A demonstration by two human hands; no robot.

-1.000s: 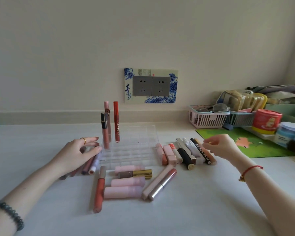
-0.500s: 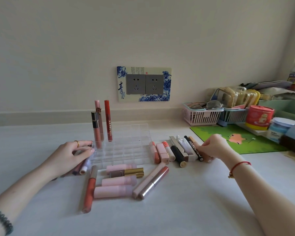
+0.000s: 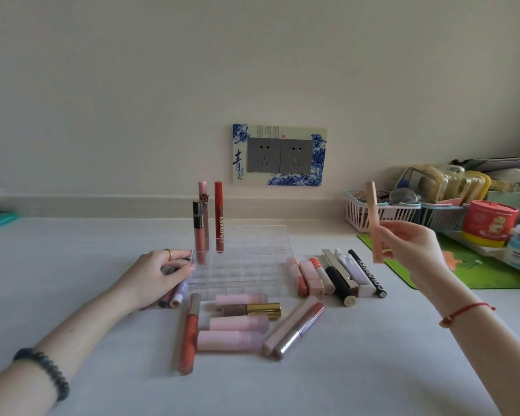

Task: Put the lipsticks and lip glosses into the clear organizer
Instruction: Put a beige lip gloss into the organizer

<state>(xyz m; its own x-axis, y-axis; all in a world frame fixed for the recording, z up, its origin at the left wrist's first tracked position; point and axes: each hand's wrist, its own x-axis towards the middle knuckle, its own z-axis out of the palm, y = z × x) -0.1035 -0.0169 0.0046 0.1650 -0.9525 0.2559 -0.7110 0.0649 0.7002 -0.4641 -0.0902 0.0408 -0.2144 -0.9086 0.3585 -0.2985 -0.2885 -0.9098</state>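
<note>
Head view: peach tube raised, cells waiting mid-frame.
The right hand pinches the peach tube upright, right of centre. The left hand grips the clear organizer at its left edge. A slanted entry could topple the standing tubes.

One clear organizer, three upright tubes inside, one peach tube held, two baskets, two sockets.

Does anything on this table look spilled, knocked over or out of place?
Nothing stands out. Three tubes stand upright in the clear organizer, the loose tubes lie flat around it, and the right hand holds a peach tube.
</note>
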